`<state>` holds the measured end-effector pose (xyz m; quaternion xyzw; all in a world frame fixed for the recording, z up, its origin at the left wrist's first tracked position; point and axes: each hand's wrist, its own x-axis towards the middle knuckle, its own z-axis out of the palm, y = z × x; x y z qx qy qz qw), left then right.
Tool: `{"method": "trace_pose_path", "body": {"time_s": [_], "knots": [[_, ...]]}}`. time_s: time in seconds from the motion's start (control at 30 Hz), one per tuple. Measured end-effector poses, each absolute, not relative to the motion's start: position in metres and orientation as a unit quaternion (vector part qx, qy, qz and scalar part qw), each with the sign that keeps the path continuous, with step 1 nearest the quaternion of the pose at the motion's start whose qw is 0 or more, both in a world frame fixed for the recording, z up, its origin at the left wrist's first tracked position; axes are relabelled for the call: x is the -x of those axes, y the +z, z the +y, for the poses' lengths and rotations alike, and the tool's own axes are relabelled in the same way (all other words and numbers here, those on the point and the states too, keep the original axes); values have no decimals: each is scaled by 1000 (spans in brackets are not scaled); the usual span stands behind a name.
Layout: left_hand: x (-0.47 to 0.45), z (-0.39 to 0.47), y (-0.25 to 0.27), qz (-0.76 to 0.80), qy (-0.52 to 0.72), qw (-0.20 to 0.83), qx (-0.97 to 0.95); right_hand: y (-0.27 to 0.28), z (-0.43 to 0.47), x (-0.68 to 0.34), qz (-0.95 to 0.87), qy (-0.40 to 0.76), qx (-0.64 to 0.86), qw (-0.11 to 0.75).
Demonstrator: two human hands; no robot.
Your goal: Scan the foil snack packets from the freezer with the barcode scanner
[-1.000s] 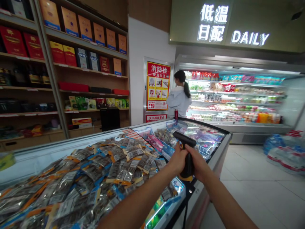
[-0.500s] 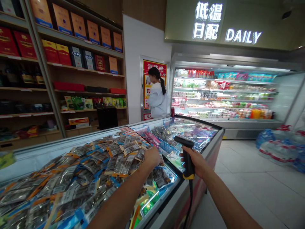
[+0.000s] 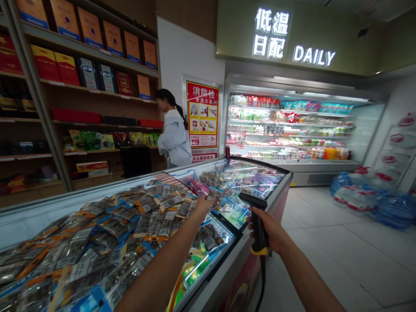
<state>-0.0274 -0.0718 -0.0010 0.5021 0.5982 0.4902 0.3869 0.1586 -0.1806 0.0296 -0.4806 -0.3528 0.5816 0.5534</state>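
Observation:
My right hand point(image 3: 269, 227) is wrapped round the grip of a black and yellow barcode scanner point(image 3: 259, 225), held up beside the freezer's near edge with its cable hanging down. Stretched out over the freezer, my left hand point(image 3: 204, 207) pinches a small clear snack packet point(image 3: 216, 196) with a blue edge; part of it is hidden by the fingers. Below and left of that hand spreads a large heap of snack packets point(image 3: 107, 234), dark contents showing through clear plastic, with orange and blue ends.
The chest freezer point(image 3: 227, 264) has a glass lid over its far part and a red can point(image 3: 227, 151) on its far rim. A person in white point(image 3: 175, 138) is behind it. Bottled water packs point(image 3: 352, 197) stand on the right floor; shelves of boxes point(image 3: 87, 73) rise at left.
My left hand has drawn up from the heap, and a packet now shows at its fingertips. The scanner stays in my right hand. The person in white has moved left.

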Motion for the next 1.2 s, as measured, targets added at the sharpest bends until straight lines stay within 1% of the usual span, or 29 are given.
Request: {"method": "trace_pose_path", "body": {"time_s": [0.1,0.2,0.3,0.4,0.6,0.67,0.77,0.87,0.93,1.0,1.1,1.2], "knots": [[9,-58,3,498,545,530,-417,33,-189,-165,-339,556,502,569],[-14,-39,5,419,563,598,-388,38,-198,-172,-339,534,516,578],[-35,-19,0,369,568,640,-362,42,-201,-176,-341,532,513,581],[-50,-4,-8,357,554,672,-339,42,-196,-174,-324,545,506,584],[-57,7,-26,367,513,675,-382,43,-171,-161,-304,565,503,580],[-56,8,-29,371,493,667,-418,45,-163,-162,-310,548,512,584],[-53,7,-24,434,428,619,-496,47,-155,-167,-314,509,538,594],[-45,8,-4,509,328,542,-582,46,-149,-172,-307,496,552,596],[-37,11,14,530,277,486,-637,44,-145,-175,-303,502,551,593],[-28,14,31,522,240,451,-683,42,-140,-176,-300,505,542,601],[-20,13,51,468,169,407,-766,39,-130,-174,-312,493,518,625],[-20,4,62,412,142,395,-809,35,-120,-167,-330,482,527,618]]}}
